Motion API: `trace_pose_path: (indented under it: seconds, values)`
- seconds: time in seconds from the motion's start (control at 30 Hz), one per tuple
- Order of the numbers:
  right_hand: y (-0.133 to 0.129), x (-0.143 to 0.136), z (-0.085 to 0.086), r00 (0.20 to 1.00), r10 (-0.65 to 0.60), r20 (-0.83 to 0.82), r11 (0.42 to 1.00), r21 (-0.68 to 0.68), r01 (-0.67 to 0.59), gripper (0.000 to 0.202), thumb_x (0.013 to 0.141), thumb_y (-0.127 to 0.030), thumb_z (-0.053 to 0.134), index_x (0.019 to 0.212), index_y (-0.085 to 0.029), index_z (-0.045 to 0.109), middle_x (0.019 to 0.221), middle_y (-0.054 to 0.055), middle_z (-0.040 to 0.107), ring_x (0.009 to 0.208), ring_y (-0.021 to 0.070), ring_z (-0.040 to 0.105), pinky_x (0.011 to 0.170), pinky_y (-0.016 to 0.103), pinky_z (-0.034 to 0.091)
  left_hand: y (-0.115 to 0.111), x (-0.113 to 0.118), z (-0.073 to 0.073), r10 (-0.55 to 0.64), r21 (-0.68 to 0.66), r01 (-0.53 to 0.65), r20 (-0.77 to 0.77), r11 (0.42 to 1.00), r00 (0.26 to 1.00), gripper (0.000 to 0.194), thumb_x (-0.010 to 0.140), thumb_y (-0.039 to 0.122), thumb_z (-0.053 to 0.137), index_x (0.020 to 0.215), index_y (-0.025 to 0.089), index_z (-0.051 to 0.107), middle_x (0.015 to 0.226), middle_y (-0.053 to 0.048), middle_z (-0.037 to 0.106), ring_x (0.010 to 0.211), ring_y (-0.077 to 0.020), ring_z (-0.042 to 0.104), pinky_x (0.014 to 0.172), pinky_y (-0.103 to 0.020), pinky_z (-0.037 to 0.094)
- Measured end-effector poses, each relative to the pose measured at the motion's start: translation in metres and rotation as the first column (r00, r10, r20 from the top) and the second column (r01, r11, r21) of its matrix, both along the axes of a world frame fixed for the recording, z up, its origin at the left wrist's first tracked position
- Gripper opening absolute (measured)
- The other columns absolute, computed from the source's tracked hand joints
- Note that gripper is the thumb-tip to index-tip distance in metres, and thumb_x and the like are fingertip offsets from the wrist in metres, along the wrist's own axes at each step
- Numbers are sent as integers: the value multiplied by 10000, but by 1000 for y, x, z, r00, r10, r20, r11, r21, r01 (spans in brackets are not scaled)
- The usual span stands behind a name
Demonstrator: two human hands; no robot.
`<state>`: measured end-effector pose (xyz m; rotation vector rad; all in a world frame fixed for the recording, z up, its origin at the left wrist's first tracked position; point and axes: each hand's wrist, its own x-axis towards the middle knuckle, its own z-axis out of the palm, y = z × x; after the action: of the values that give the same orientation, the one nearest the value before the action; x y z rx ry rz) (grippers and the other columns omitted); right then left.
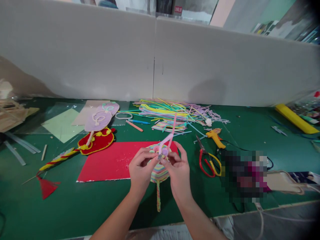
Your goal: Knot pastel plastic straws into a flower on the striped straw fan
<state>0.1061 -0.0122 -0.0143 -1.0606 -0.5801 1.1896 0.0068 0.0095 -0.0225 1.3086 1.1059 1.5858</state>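
My left hand (143, 164) and my right hand (178, 165) meet near the middle of the view, thumbs and fingers pinched together on pink and lilac strips. A pink strip (174, 125) sticks up from between them, with a lilac strip (166, 139) crossing near its lower end. Just beneath my fingers is a round fan (159, 172) with pastel stripes, its braided handle (158, 197) pointing towards me. Pink and lilac curls show at the fan's upper part. My fingertips hide the exact grip.
A red board (107, 163) lies beneath the hands. Scissors (208, 163) and a yellow glue gun (215, 138) are at the right. Behind are many coloured strips (162, 111). Decorated red (96, 141) and lilac fans (102, 116) lie left. A white partition (112, 56) stands behind.
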Motion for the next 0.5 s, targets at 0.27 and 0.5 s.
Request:
trace_pose_path:
  seconds: [0.27,0.5]
  values:
    - [-4,8,1,947,8,320,978,194,-74,118,684,-133,689,757,-225,696,830,12,586,801,158,584,680,259,499,0,0,0,-112,-48,120,138,992,984,52,675,157,698,660,179,654,709,-13,588,734,-139,576,660,-243,465]
    - [4,24,-7,920,28,391,959,249,-136,162,689,-129,686,794,-249,711,810,20,591,799,169,583,702,295,502,5,-2,6,-201,-141,216,113,966,973,308,667,198,706,962,201,621,772,-12,601,740,-136,589,663,-227,475]
